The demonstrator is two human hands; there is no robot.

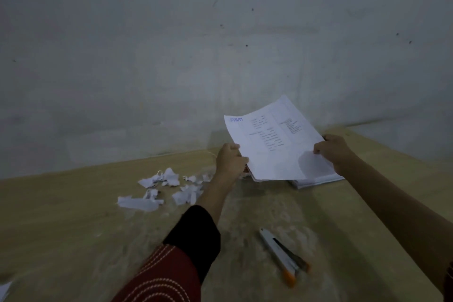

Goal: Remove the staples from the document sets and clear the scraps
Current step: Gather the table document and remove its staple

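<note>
A white printed document set [272, 140] is held tilted above a stack of papers [316, 179] at the far right of the wooden table [73, 216]. My left hand [230, 159] grips the set's left edge. My right hand [333, 149] pinches its right edge. Torn white paper scraps [166, 186] lie scattered left of my left arm. A white tool with an orange tip [282, 256], perhaps a staple remover or cutter, lies on the table near me, between my arms. No staple can be made out.
A grey wall [220, 44] stands right behind the table's far edge. Another white paper corner [4, 290] shows at the bottom left of the view. The light is dim.
</note>
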